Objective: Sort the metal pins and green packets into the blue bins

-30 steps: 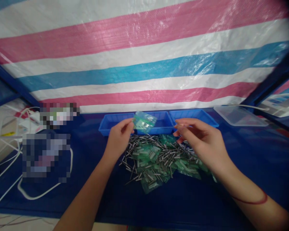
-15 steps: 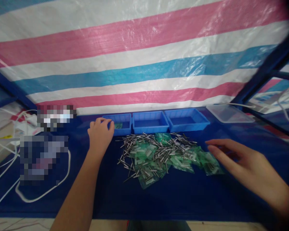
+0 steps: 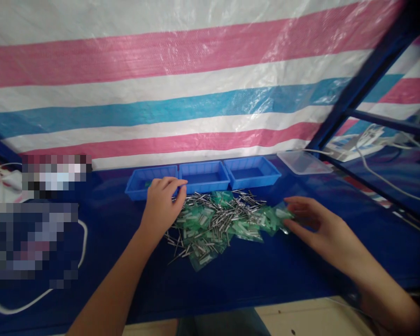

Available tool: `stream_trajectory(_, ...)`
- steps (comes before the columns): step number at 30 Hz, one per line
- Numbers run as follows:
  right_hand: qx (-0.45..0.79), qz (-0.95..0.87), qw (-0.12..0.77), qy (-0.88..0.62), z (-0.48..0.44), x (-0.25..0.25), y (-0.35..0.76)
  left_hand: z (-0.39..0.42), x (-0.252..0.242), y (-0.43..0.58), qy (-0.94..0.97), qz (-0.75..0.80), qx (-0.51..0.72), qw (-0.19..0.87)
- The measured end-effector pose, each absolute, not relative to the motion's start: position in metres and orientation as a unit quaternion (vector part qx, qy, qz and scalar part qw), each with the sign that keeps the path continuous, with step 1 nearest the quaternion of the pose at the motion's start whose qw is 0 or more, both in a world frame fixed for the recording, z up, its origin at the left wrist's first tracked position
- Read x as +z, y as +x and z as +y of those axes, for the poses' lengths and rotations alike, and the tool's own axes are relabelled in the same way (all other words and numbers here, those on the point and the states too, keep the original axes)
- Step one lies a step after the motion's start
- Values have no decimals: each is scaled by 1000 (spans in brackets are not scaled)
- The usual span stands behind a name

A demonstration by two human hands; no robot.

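Observation:
My right hand (image 3: 313, 221) is at the right end of the pile, thumb and fingers on either side of a small green plastic bag (image 3: 283, 214) and touching its edges. Thin metal pieces show inside the bag. My left hand (image 3: 165, 198) is over the pile's left end, in front of the left blue bin (image 3: 135, 191). Its fingers are bent with a gap to the thumb, and nothing shows between them. Between the hands lie loose metal pins (image 3: 222, 224) mixed with several green bags (image 3: 203, 254). Something green shows inside the left bin, partly hidden by my left hand.
A middle blue bin (image 3: 205, 185) and a right blue bin (image 3: 255, 182) stand behind the pile. A clear plastic lid (image 3: 304, 163) lies to their right. White cable (image 3: 84, 252) and blurred-out items are at left. A striped sheet (image 3: 182, 60) hangs behind the dark blue table (image 3: 252, 275).
My left hand has moved right, from the left bin to the pile's edge. My right hand has come in to the bag at the pile's right end. The view has turned right.

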State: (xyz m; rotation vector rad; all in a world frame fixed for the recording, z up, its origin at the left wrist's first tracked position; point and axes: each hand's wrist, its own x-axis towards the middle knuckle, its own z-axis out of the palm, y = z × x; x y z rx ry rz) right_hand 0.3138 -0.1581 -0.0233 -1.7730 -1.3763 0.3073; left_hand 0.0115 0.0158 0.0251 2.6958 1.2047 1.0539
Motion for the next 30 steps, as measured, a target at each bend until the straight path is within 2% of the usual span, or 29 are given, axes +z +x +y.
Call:
stream_trajectory(2, 165, -535, 504, -658, -145, -9, 299, 5, 23, 18, 878, 328, 343, 62)
stream_trajectory(4, 225, -560, 533, -593, -128, 7, 278, -6, 21, 25, 892, 277, 325, 148)
stream_trajectory(7, 281, -602, 525, -531, -97, 25, 246, -19, 15, 32, 880, 258, 306, 255)
stream_trajectory(12, 368, -639, 496, -458, -58, 37, 223, -17, 11, 29, 794, 352, 350, 351)
stream_trajectory(15, 425, -605, 498, -454, -50, 35, 225, -12, 13, 25, 760, 358, 354, 410)
stream_trajectory(22, 517, -528, 478, -475, -51, 21, 234, -11, 17, 31, 753, 372, 332, 429)
stream_trajectory(30, 493, -515, 499, -492, -54, 25, 243, -2, 14, 38, 702, 415, 324, 479)
